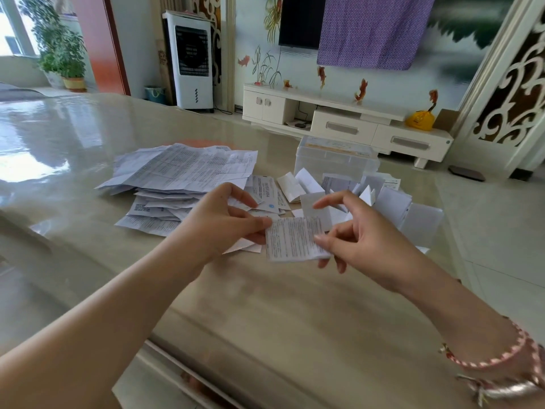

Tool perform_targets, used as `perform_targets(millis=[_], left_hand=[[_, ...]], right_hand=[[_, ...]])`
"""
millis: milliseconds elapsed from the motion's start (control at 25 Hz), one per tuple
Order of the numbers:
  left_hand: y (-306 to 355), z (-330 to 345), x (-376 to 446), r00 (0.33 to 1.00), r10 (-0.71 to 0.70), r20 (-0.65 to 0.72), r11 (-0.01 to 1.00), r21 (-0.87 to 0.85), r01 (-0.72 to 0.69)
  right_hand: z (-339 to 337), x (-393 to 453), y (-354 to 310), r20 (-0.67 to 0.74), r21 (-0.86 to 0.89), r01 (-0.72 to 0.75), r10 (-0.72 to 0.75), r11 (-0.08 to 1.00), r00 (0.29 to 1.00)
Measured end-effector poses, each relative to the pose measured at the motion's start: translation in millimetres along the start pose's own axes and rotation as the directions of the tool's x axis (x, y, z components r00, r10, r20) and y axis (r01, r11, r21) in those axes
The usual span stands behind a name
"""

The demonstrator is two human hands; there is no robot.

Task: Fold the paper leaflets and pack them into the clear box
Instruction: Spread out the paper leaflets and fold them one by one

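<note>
Both hands are raised just above the bench [88,261], working one folded leaflet [290,239] between them. The left hand [224,222] pinches the leaflet's left edge between thumb and fingertips. The right hand [354,231] pinches the right edge with thumb and curled fingers, while its index finger points out straight to the left above the paper. The leaflet is printed on the face turned up, folded to a small rectangle, and tilted slightly toward the camera.

Behind the left hand lies a loose pile of unfolded leaflets [182,169], large printed sheets on top, smaller ones fanned out beneath toward the near edge. Behind and to the right of the right hand sits a cluster of folded leaflets [392,199], several standing partly open on their creases. A few small slips lie flat between the two groups.

The clear box [336,157] stands at the far side of the bench, just behind the folded cluster. Whether it has a lid on, and what it holds, cannot be told from this view.

The right wrist carries a pink and white braided bracelet [498,355]. Beyond the bench stand a white TV cabinet [345,125], a white air cooler [191,60] and a potted plant [62,54].
</note>
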State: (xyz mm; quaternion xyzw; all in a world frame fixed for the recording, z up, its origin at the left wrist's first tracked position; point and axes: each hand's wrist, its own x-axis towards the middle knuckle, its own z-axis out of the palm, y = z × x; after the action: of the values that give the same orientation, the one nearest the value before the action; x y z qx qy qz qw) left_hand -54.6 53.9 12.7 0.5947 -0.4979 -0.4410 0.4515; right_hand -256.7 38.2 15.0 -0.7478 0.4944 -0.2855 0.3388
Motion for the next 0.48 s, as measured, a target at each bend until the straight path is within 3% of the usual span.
perform_targets(millis=[80,200,400,480], left_hand=[[-4.3,6.5,7.7,1.000,0.026,-0.015,0.997,0.066,-0.025],[-10.5,16.7,19.3,0.987,0.135,-0.086,0.961,0.254,-0.109],[-0.3,0.6,34.3,0.875,0.428,-0.227,0.761,0.613,-0.213],[0.8,-9.8,41.1,0.841,0.492,-0.226,0.634,0.755,-0.167]], right_hand=[[0.0,0.7,-1.4,0.033,0.045,-0.031,0.030,0.999,0.999],[-5.7,6.9,3.9,-0.084,0.082,-0.123,0.130,0.989,0.988],[0.1,6.6,19.0,-0.154,-0.422,-0.124,0.064,0.898,0.986],[1.8,3.8,13.7,-0.193,-0.399,-0.041,-0.040,0.916,0.980]])
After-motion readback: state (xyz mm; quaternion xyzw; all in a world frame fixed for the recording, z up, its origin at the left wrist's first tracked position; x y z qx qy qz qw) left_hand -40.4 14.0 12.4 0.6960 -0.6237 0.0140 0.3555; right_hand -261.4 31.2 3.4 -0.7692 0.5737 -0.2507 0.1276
